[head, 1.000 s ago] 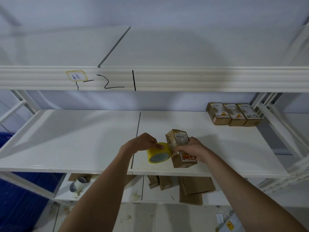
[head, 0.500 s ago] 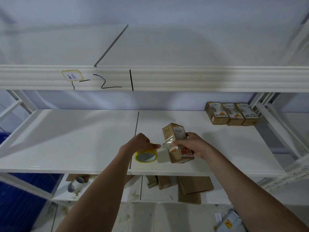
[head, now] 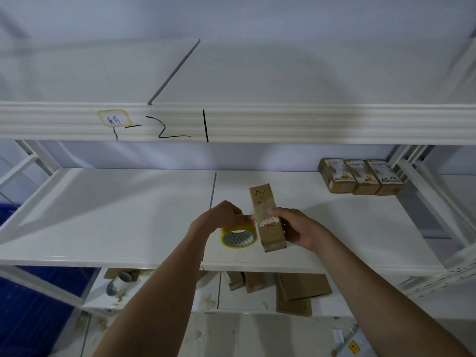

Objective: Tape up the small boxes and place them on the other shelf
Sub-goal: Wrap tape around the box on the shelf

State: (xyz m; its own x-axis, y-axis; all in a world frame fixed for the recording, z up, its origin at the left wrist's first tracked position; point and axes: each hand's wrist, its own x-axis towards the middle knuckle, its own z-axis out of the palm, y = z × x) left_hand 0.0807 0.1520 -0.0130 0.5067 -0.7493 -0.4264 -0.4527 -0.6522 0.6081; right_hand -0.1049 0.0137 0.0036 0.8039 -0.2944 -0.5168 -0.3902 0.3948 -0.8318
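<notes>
White middle shelf (head: 103,217): small box (head: 268,222) upright at its front edge, right hand (head: 296,228) clamped round box's side, left hand (head: 221,217) gripping tape roll (head: 238,235) just left of box; likely light, stiff cardboard, best held by the sides.

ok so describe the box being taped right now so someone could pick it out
On the white metal middle shelf, near its front edge right of the centre seam, a small brown cardboard box is held tilted by the right hand, beside the yellow tape roll. Unlike the three labelled boxes lying in a row at the back right, it is in hand.
</notes>
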